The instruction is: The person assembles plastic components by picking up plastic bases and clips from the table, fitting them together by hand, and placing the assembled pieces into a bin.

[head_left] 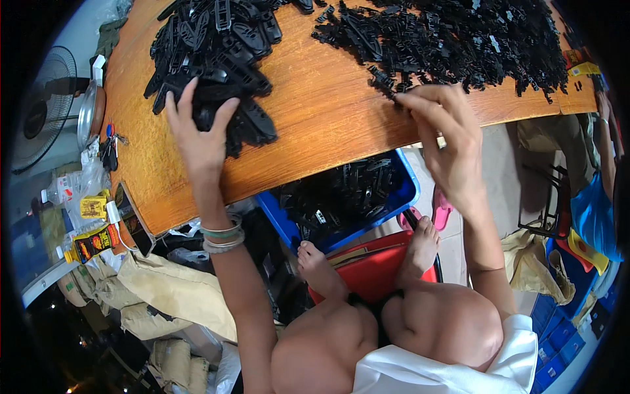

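My left hand (202,138) reaches over the near edge of a pile of long black plastic parts (226,49) on the wooden table. Its thumb and fingers are spread apart around one part and do not appear closed on it. Farther right, my right hand (453,141) is at the near edge of a heap of small black plastic clips (459,43). Thumb and forefinger pinch together on a small black plastic clip (396,97); its exact shape is too small to make out.
Below the table edge stands a blue bin (411,186) holding black parts, with a red container (374,249) by my feet. A phone (134,223), keys and a fan (42,111) are on the left. Another person's arm (605,138) shows at far right.
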Tool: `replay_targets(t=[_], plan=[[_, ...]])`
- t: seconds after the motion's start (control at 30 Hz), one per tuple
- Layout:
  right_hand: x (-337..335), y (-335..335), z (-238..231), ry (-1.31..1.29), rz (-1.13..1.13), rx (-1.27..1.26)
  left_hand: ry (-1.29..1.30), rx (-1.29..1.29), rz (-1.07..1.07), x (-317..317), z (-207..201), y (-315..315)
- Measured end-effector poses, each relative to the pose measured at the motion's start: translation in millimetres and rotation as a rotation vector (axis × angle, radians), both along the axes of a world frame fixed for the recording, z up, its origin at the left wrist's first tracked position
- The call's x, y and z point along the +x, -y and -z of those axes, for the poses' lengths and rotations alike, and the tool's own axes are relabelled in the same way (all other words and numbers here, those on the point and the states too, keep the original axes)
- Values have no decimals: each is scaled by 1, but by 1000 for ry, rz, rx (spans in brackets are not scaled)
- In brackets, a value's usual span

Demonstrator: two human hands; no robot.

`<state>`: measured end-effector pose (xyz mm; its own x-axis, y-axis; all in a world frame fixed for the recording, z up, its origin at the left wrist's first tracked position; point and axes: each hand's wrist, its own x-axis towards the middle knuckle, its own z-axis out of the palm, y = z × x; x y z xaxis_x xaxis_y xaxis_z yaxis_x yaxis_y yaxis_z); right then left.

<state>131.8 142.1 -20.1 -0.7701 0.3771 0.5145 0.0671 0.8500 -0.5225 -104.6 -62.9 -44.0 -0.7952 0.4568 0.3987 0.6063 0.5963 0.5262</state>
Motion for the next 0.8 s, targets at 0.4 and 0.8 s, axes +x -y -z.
replay_targets(t=[0.4, 0.8], plan=[[-20, -12, 16, 16, -68, 77, -321, -121, 119, 33, -9, -25], [-23, -2, 10, -219, 21, -539, 414, 440, 207, 87, -49, -40]])
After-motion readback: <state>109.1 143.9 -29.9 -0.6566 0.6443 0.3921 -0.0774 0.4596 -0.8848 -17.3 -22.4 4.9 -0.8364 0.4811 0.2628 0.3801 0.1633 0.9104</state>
